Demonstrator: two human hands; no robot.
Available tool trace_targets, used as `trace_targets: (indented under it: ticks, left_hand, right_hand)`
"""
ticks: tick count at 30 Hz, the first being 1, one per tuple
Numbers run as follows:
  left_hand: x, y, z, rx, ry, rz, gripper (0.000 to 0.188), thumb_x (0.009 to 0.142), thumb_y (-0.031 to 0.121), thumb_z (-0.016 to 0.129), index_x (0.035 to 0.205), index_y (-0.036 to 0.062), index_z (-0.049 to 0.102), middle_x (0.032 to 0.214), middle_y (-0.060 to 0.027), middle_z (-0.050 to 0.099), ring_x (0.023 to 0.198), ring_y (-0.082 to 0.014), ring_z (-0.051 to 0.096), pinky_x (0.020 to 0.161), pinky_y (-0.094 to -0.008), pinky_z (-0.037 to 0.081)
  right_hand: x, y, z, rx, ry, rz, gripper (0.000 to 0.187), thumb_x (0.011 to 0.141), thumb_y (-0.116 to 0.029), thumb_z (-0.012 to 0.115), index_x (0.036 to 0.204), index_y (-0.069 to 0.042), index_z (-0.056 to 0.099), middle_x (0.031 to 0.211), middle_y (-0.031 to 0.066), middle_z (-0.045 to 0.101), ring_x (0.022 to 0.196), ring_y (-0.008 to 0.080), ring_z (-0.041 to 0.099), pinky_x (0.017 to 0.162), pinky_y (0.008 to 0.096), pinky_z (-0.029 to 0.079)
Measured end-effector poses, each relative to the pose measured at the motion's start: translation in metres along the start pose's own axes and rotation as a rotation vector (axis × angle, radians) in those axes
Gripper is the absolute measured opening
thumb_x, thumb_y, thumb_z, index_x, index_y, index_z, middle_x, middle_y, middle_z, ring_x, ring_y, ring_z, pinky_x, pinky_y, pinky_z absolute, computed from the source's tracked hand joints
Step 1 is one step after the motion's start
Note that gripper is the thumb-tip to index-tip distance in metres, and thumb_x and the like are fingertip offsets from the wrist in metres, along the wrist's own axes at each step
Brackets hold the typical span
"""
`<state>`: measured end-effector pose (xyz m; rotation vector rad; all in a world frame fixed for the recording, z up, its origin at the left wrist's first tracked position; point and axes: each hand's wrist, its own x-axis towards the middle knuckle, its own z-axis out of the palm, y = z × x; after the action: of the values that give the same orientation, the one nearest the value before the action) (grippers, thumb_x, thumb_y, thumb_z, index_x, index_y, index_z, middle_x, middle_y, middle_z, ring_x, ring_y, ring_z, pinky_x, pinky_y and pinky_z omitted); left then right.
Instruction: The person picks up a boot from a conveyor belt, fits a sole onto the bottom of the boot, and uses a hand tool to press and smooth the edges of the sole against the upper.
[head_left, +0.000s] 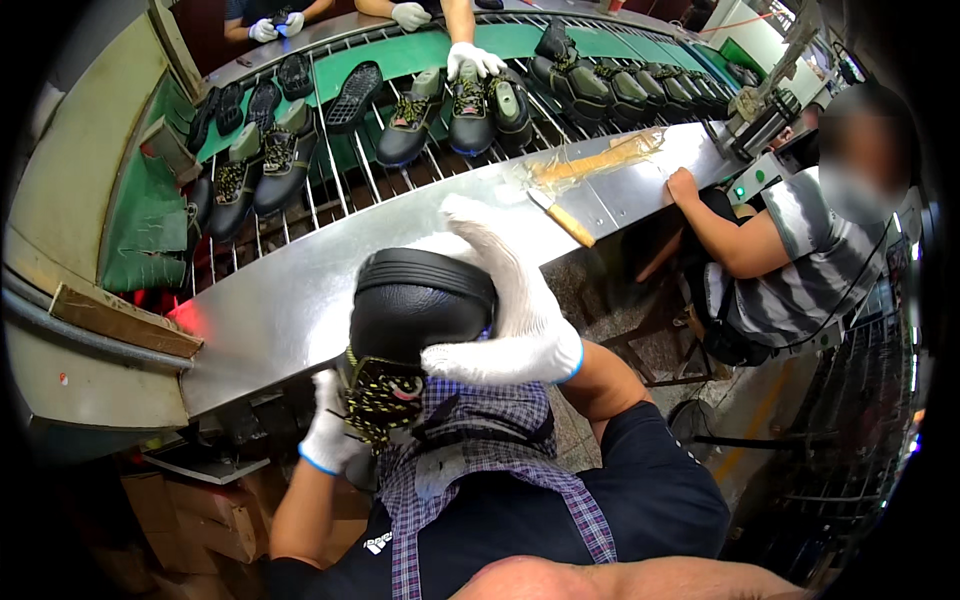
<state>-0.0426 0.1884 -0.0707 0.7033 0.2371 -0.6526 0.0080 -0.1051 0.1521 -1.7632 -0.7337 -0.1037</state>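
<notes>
A black shoe (425,310) with a thick ridged sole edge and black-and-yellow laces is held up in front of my apron, toe pointing away. My left hand (330,430), in a white knit glove, is closed round the laced upper and ankle end; some fingers are hidden behind the shoe. Also in a white glove, my right hand (515,310) cups the toe end from the right, thumb on the near side and fingers reaching past the sole edge. Beyond them lies a knife (563,218) with a wooden handle on the metal ledge (300,275).
Behind the ledge, a rod conveyor (340,185) carries several black shoes (283,170) and loose soles (355,97). A co-worker's gloved hand (475,62) touches a shoe there. A seated person (780,245) is at the right. Brown tape (610,155) sticks to the ledge.
</notes>
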Motion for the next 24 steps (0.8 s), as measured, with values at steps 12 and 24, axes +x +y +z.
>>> trace_targets:
  ticks: [12, 24]
  left_hand:
    - [-0.073, 0.213, 0.174, 2.062, 0.303, 0.824, 0.106, 0.074, 0.039, 0.096, 0.16, 0.004, 0.045, 0.15, -0.0251, 0.062, 0.134, -0.0437, 0.065, 0.112, -0.0455, 0.054]
    - [-0.058, 0.226, 0.235, 1.934, 0.226, 0.446, 0.076, 0.074, 0.029, 0.094, 0.137, 0.0014, 0.061, 0.112, -0.021, 0.078, 0.103, -0.0372, 0.079, 0.094, -0.0438, 0.061]
  right_hand:
    - [0.013, 0.08, 0.036, -0.021, -0.19, 0.198, 0.12, 0.084, -0.039, 0.095, 0.17, 0.005, 0.022, 0.155, 0.0331, 0.053, 0.143, 0.044, 0.057, 0.116, 0.0535, 0.05]
    - [0.125, 0.057, -0.025, -0.088, 0.013, -0.362, 0.037, 0.091, -0.033, 0.081, 0.118, -0.009, 0.079, 0.114, 0.0127, 0.078, 0.11, 0.027, 0.074, 0.102, 0.0414, 0.058]
